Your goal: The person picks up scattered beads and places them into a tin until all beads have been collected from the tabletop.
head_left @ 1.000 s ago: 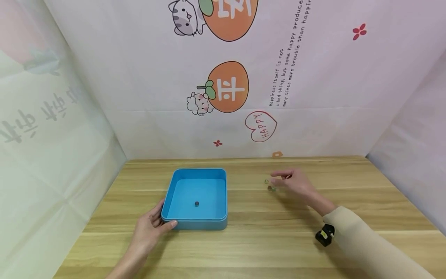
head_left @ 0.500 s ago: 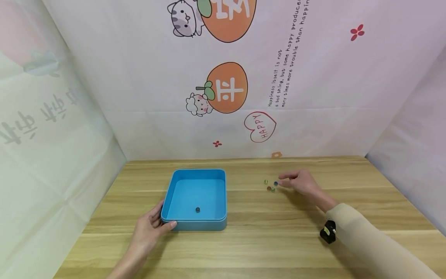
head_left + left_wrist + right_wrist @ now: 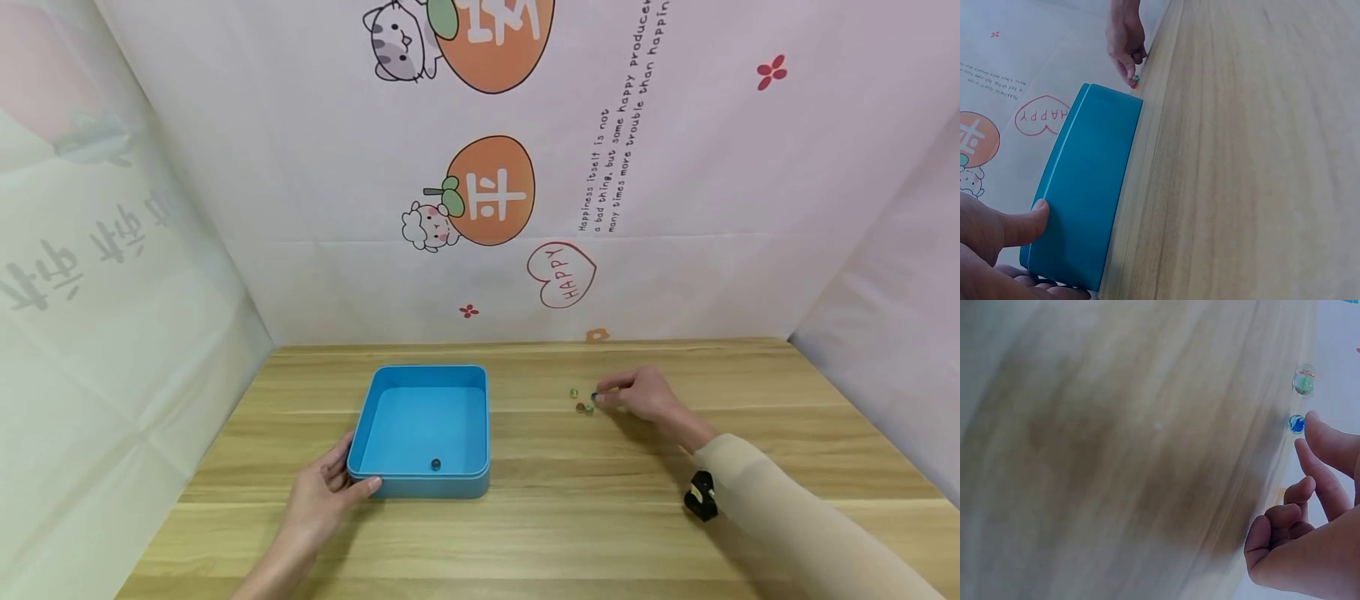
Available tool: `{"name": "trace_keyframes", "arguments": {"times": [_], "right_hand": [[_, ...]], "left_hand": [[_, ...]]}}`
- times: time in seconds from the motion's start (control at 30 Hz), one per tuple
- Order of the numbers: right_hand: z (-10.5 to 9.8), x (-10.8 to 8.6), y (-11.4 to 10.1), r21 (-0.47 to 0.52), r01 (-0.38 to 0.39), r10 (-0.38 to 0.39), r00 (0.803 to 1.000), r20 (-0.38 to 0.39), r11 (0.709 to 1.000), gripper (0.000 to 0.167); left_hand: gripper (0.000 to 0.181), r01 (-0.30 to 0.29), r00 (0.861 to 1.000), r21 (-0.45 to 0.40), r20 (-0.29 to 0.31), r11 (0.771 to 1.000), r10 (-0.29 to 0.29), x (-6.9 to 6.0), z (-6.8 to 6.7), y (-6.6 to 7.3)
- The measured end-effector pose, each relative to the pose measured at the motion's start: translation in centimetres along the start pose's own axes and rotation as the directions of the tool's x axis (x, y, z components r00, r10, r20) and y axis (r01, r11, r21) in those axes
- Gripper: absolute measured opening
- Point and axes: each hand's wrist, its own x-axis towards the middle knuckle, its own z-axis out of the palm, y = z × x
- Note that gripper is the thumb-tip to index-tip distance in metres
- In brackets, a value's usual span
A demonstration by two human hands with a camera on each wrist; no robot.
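My left hand (image 3: 318,492) grips the near left corner of a blue square box (image 3: 416,485), thumb on its front wall and fingers along the side and under its edge. Inside the box, close to the front wall, lies one dark marble (image 3: 436,464). To the right, the thumb and forefinger of my right hand (image 3: 648,393) are at a blue marble (image 3: 1296,424) on the table; its other fingers are curled. The marble shows beyond the fingertips, which stand apart. Beside it lie a yellowish marble (image 3: 573,392), a reddish marble (image 3: 581,407) and a green marble (image 3: 589,409).
The wooden table (image 3: 525,533) runs back to a printed white sheet (image 3: 337,275). Similar sheets hang at the left and right. A small black device (image 3: 702,497) sits at the right sleeve cuff (image 3: 723,458).
The dark marble has rolled toward the box's front wall. My right hand drew back slightly, uncovering the blue marble, then brought its fingertips to it. My left hand stays in place.
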Motion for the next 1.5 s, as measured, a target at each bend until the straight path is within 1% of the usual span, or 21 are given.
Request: {"name": "trace_keyframes", "arguments": {"times": [0.37, 0.6, 0.67, 0.9, 1.13, 1.23, 1.37, 1.5], "right_hand": [[0.2, 0.3, 0.0, -0.032, -0.015, 0.014, 1.0, -0.008, 0.999, 0.022], [0.5, 0.3, -0.1, -0.072, 0.019, -0.02, 1.0, -0.011, 0.997, 0.022], [0.5, 0.3, -0.1, -0.076, 0.019, -0.02, 1.0, -0.014, 0.997, 0.022], [0.3, 0.3, 0.0, -0.074, 0.015, -0.016, 1.0, -0.013, 0.997, 0.022], [0.1, -0.6, -0.6, -0.051, 0.033, -0.034, 0.999, -0.01, 0.998, 0.024], [0.1, -0.9, -0.6, -0.033, 0.029, -0.029, 1.0, -0.007, 0.999, 0.025], [0.1, -1.0, -0.7, -0.016, 0.012, -0.012, 1.0, -0.004, 1.0, 0.027], [0.0, -1.3, -1.2, -0.009, 0.0, 0.0, 1.0, 0.0, 1.0, 0.03]], "left_hand": [[0.088, -0.01, 1.0, -0.006, -0.003, 1.0, 0.01, -0.1, 0.1, 0.0], [0.088, -0.013, 1.0, -0.01, -0.002, 1.0, 0.013, -0.1, 0.1, 0.0], [0.088, -0.01, 1.0, -0.011, -0.002, 1.0, 0.01, -0.1, 0.1, 0.0], [0.088, -0.004, 1.0, -0.01, -0.005, 1.0, 0.004, -0.1, 0.1, 0.0], [0.088, 0.004, 1.0, -0.014, -0.001, 1.0, -0.004, 0.0, 0.1, 0.0], [0.087, 0.004, 1.0, -0.018, -0.001, 1.0, -0.004, -0.1, 0.1, 0.0], [0.087, -0.009, 1.0, -0.012, -0.002, 1.0, 0.009, 0.0, 0.1, 0.0], [0.087, -0.015, 1.0, 0.0, -0.007, 1.0, 0.015, 0.0, 0.2, 0.0]]}}
